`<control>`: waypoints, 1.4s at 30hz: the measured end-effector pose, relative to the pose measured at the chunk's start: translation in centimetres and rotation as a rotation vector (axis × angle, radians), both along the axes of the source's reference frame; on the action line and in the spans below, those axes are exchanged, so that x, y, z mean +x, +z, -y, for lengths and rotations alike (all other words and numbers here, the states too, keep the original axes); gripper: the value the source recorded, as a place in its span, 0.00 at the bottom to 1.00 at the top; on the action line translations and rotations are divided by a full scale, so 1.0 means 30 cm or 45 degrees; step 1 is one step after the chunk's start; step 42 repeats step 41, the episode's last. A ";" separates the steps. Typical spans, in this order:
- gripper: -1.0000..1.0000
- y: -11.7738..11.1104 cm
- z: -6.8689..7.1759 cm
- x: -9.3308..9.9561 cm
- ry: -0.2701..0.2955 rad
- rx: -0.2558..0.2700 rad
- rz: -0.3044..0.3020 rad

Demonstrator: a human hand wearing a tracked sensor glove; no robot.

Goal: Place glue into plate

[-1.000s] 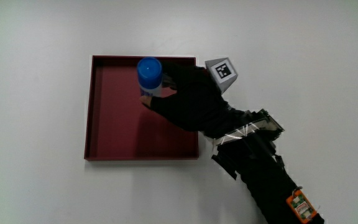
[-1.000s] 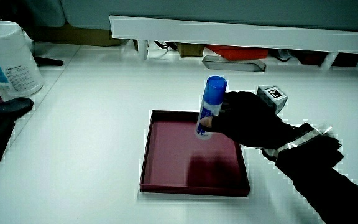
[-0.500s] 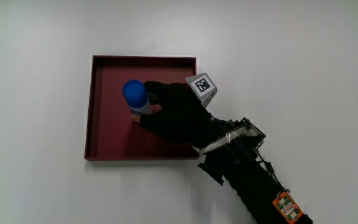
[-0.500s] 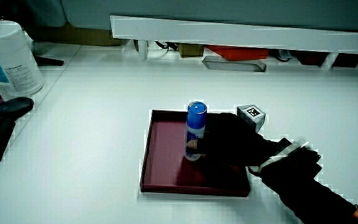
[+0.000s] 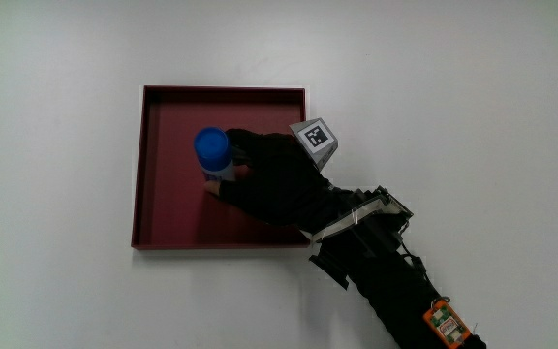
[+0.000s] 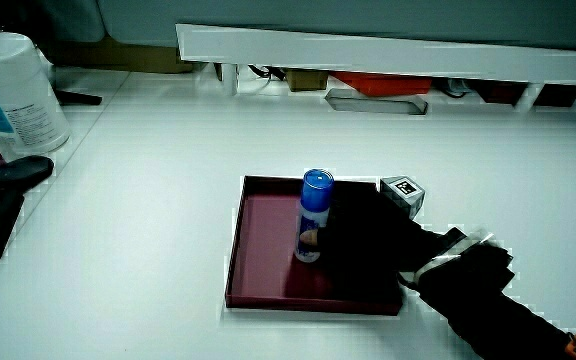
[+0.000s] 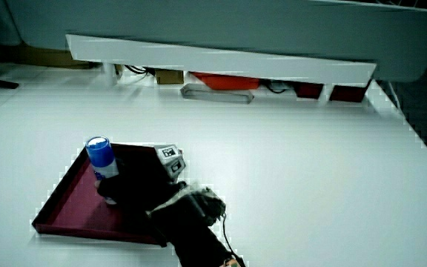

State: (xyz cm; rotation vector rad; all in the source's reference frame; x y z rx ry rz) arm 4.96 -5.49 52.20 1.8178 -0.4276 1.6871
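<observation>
A dark red square plate (image 5: 168,116) (image 6: 263,225) (image 7: 69,204) lies on the white table. A glue stick with a blue cap (image 5: 213,152) (image 6: 312,212) (image 7: 101,159) stands upright inside the plate, near its middle. The gloved hand (image 5: 274,181) (image 6: 363,240) (image 7: 136,185) is over the plate beside the glue stick, fingers wrapped around its lower body. The patterned cube (image 5: 317,140) sits on the hand's back. The forearm reaches out over the plate's edge nearest the person.
A white tub (image 6: 16,92), a black stapler-like tool (image 6: 3,205) and other items sit at the table's edge in a side view. A low white partition (image 6: 398,55) (image 7: 221,63) runs along the table, with a grey tray (image 6: 376,102) by it.
The hand lowered the glue stick from above the plate's rim down to the plate's middle, where it now stands upright. Since half a second ago it has barely moved.
</observation>
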 end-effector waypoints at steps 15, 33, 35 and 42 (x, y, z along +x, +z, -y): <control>0.03 -0.118 -0.009 0.076 -0.157 -0.028 -0.137; 0.00 -0.323 -0.189 0.281 -0.489 -0.004 -0.696; 0.00 -0.354 -0.207 0.312 -0.485 -0.003 -0.735; 0.00 -0.478 -0.264 0.343 -0.578 0.372 -1.053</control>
